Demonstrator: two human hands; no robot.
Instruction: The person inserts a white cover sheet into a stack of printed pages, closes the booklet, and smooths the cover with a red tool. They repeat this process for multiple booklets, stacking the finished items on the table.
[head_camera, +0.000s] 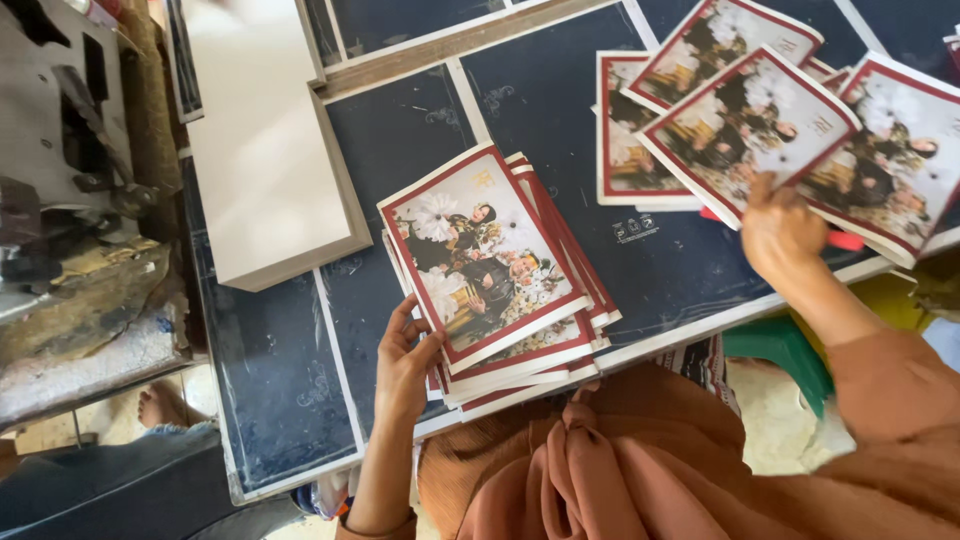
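A stack of printed photo sheets (490, 265) with red borders lies on the dark blue table (410, 130) in front of me. My left hand (403, 360) rests against the stack's near left edge, fingers touching the sheets. My right hand (778, 230) pinches the bottom edge of a photo sheet (745, 125) at the right, part of a fanned group of similar prints. A red object under that hand is mostly hidden.
A thick white board stack (265, 160) lies at the table's left. A cluttered machine surface (70, 200) stands beyond the left edge. Another person's bare foot (160, 405) and jeans show at lower left. A green stool (785, 350) is below the table.
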